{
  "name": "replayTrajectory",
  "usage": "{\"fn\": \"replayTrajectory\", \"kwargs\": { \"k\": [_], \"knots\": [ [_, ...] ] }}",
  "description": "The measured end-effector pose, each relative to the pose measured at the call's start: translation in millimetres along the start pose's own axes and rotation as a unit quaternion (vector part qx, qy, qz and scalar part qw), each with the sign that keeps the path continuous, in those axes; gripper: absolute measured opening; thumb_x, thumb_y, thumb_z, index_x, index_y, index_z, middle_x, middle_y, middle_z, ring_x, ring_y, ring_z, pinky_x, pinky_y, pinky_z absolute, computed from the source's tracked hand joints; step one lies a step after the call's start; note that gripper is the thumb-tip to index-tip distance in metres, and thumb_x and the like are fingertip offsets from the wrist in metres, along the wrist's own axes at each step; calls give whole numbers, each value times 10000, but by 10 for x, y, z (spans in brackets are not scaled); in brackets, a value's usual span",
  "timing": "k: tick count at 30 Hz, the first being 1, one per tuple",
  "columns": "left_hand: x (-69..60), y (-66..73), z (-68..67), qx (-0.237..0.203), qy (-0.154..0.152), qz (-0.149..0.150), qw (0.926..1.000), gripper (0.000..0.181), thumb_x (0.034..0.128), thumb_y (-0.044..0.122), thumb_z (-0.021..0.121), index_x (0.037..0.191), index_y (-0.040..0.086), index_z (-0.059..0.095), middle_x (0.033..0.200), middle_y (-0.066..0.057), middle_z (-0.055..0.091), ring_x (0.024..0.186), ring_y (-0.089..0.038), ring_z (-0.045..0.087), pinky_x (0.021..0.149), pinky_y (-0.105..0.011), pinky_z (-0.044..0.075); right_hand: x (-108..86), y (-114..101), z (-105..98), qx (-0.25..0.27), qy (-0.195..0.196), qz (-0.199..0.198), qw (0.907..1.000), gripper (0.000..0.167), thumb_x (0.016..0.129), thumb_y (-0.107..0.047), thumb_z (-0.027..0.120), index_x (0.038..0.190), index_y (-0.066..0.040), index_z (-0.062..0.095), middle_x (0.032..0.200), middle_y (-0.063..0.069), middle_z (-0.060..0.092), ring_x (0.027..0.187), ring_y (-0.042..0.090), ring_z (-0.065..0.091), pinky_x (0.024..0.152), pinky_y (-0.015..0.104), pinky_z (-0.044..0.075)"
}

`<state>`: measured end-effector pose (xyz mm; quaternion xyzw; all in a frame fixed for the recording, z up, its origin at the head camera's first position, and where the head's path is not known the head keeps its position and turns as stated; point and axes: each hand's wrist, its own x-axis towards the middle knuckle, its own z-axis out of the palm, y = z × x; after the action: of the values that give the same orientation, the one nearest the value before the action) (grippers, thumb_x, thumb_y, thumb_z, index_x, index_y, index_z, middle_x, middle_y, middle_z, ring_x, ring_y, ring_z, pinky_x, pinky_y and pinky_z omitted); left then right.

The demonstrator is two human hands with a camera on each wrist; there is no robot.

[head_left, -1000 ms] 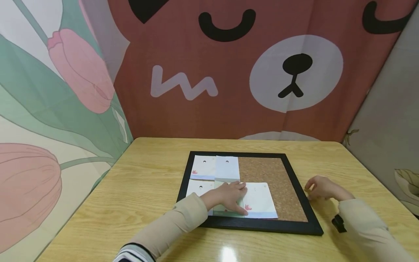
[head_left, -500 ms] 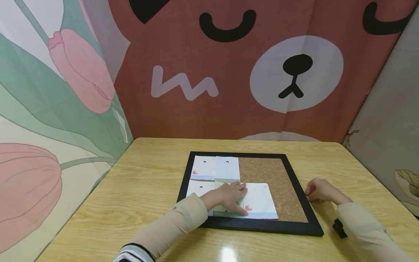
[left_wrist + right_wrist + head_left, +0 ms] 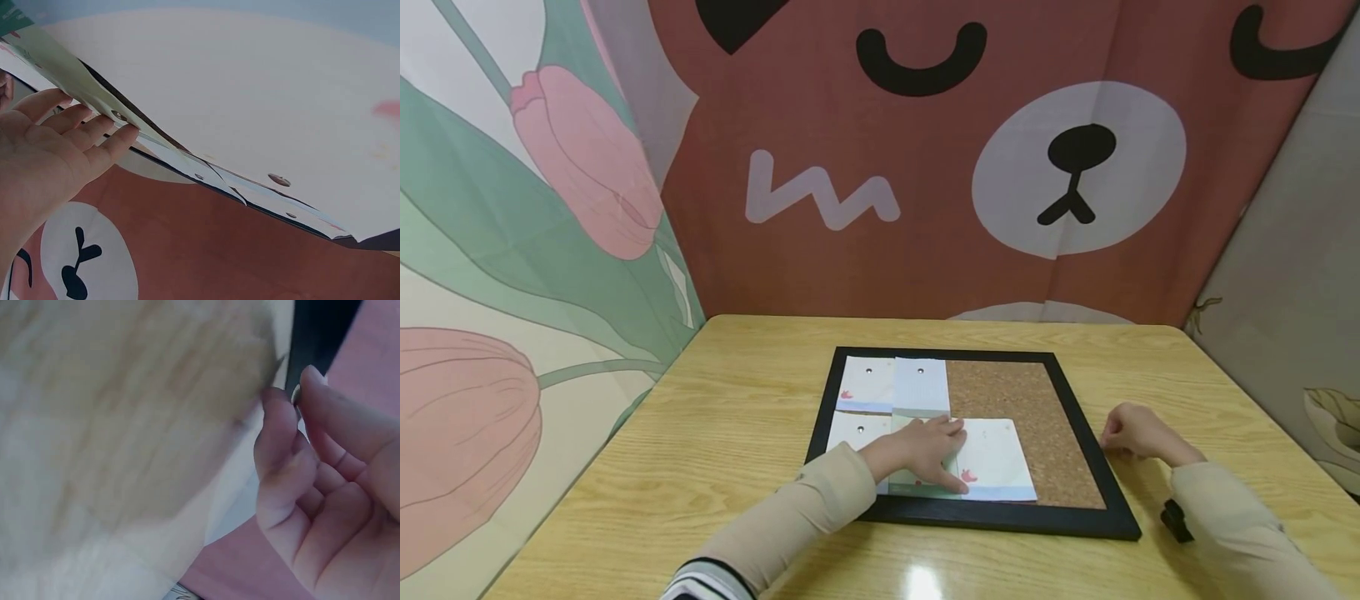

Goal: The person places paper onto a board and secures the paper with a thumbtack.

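Observation:
A black-framed cork board [image 3: 1060, 450] lies flat on the table. My left hand [image 3: 925, 454] rests on it with fingers spread, over a pale green sheet [image 3: 917, 487] and the edge of a white sheet [image 3: 992, 450] to the right. In the left wrist view, a tack [image 3: 119, 115] shows in the green sheet near the straight fingers. Past the board's right edge, close to the tabletop, is my right hand [image 3: 1138, 435]. Its thumb and forefinger pinch a small metal thumbtack [image 3: 296, 395], seen edge-on and partly hidden.
Along the board's left side are a top-left sheet [image 3: 863, 392], a lined sheet [image 3: 921, 390] and a lower-left sheet [image 3: 853, 429], each with a metal tack. Wooden tabletop [image 3: 737, 400] surrounds the board. A printed bear curtain [image 3: 880, 275] hangs behind.
My right hand has turned slightly and its fingers have drawn closer together beside the board's edge. The left hand and the sheets stay where they were.

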<state>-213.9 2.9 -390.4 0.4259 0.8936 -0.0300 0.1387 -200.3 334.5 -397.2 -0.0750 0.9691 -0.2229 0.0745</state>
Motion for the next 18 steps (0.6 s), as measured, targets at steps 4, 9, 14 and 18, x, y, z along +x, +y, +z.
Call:
{"fn": "replayTrajectory", "kwargs": {
  "k": [4,9,14,18],
  "knots": [
    [11,0,7,49,3,-10,10000,803,806,587,508,1410,110,277,1471,-28,170,1333,-204,136,1009,-445,237,2,-38,-26,96,99,159,9998,163,778,26,613,641,-32,548,551,12,498,469,131,477,422,270,405],
    [20,-8,21,95,10,-15,10000,806,805,594,501,1411,115,273,1471,-26,169,1333,-200,135,1008,-446,239,-18,-79,-52,325,394,236,9984,161,774,35,603,636,-16,539,562,26,512,470,142,481,425,285,399],
    [24,-16,29,58,23,1,10000,807,806,593,503,1412,113,272,1471,-28,168,1333,-198,134,1008,-447,237,-31,-133,-82,262,827,55,9962,150,771,3,652,644,9,570,558,27,521,469,145,480,435,296,399],
    [25,-19,33,66,29,9,10000,810,804,596,503,1412,113,271,1471,-28,167,1333,-198,135,1007,-446,240,-22,-184,-88,289,948,-226,9948,79,765,39,648,708,70,604,603,46,558,496,158,506,451,297,429]
  ]
}}
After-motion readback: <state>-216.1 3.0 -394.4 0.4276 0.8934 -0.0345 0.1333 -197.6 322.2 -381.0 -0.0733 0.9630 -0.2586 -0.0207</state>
